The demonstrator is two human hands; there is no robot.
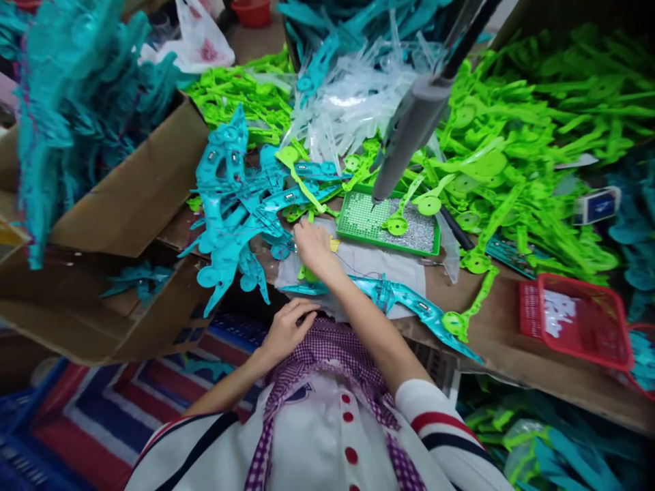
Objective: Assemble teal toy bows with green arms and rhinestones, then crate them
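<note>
My right hand (313, 247) reaches over the white cloth (409, 276) beside the pile of turquoise plastic parts (230, 204). Its fingers are bent down and closed, and anything they hold is hidden. A small yellow piece (334, 243) shows just beside it. My left hand (290, 330) rests at the table's front edge, fingers loosely extended and thumb apart, holding nothing visible. Between my hands and to the right, a long bow-shaped turquoise part (383, 294) lies across the cloth, partly behind my right forearm. Thin wires (358, 269) run above it.
A grey electric screwdriver (409, 136) hangs point-down over a green tray (353, 235) of small screws. Lime-green parts (491, 170) and clear plastic pieces (353, 102) are heaped behind. A red basket (604, 334) stands right. Cardboard boxes (138, 184) of turquoise parts stand left.
</note>
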